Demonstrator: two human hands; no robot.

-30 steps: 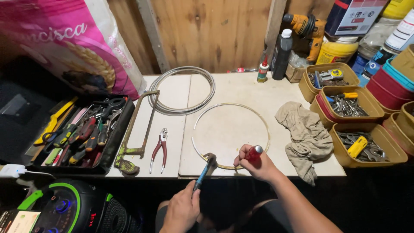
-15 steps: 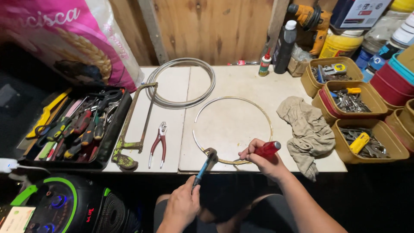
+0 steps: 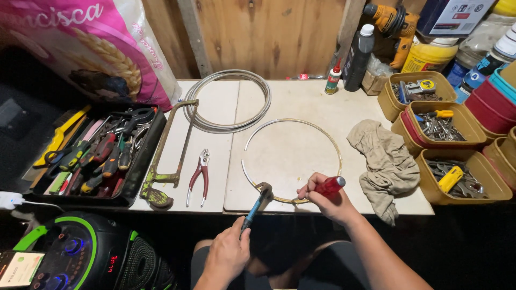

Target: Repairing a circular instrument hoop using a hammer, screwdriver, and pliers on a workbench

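Your right hand (image 3: 328,201) has shifted along the metal ring (image 3: 293,161) since the earlier views: a second ago it sat at the ring's near edge with the red-handled tool (image 3: 329,186) upright, and now the tool lies angled to the right, its working end hidden under your fingers at the ring's near arc. Those fingers are closed tight around the red handle. Your left hand (image 3: 228,255) is wrapped around the blue-handled pliers (image 3: 257,203), whose head has held its bite on the ring's near-left arc throughout. In my judgement the ring is clamped and being worked at one spot.

The ring lies flat on the white tabletop (image 3: 301,102), its near arc almost at the table's front edge. That leaves little margin toward you. Right of the ring, the beige rag (image 3: 384,164) lies close. Left of the ring, the red-handled pliers (image 3: 200,174) and hacksaw (image 3: 169,153) sit apart. Beyond the ring, bare tabletop reaches the coiled cable (image 3: 228,99).
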